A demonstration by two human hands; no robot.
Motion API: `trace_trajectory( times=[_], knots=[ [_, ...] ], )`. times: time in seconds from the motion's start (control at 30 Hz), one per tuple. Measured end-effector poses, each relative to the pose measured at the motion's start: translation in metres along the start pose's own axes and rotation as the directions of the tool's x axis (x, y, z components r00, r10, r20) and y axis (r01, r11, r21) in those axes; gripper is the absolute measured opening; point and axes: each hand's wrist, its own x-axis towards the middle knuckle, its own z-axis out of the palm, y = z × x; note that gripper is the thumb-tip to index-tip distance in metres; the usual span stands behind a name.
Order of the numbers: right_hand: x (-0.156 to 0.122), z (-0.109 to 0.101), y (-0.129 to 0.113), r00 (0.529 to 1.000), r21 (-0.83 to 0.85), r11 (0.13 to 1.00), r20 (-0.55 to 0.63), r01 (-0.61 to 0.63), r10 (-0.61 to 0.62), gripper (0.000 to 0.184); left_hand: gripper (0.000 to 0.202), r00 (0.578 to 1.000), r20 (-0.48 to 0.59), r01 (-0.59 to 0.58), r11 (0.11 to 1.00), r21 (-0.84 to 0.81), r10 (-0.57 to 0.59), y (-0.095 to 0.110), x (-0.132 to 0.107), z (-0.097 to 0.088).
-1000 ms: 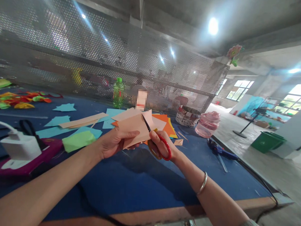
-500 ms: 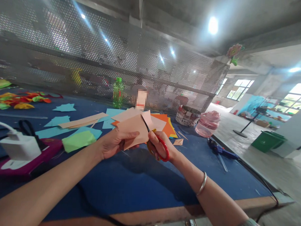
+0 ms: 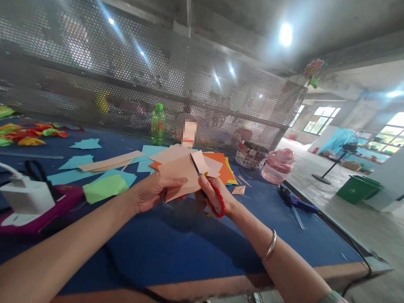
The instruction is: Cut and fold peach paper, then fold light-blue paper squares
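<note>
My left hand (image 3: 157, 192) pinches a folded sheet of peach paper (image 3: 179, 179) between thumb and fingers, holding it up above the blue table (image 3: 172, 239). My right hand (image 3: 212, 197) grips red-handled scissors (image 3: 218, 200) just beside it. Their dark blade (image 3: 195, 164) reaches up into the peach paper's upper edge, and a paper flap covers part of it. My fingers hide most of the handle loops. Behind the peach paper lies a stack of orange and yellow paper (image 3: 219, 167).
Teal paper cutouts (image 3: 78, 164) and a green sheet (image 3: 104, 188) lie left, beyond a white plug-like device (image 3: 26, 197). A green bottle (image 3: 158, 124), woven basket (image 3: 251, 156), pink jar (image 3: 277, 166) and blue glue gun (image 3: 296, 204) stand farther along. A person sits behind a perforated metal screen (image 3: 142, 65).
My right hand and the scissors have shifted slightly left, with the blade further into the peach paper. The paper has turned a little in my left hand.
</note>
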Motion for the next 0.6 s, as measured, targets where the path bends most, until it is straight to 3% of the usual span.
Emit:
trace_trajectory(
  times=[0.6],
  knots=[
    [0.0004,0.0018,0.0022,0.995,0.008,0.998,-0.074,-0.064,0.065,0.076,0.049,0.999,0.047,0.008,0.998,0.065,-0.011,-0.0078,-0.0015,0.0003]
  ],
)
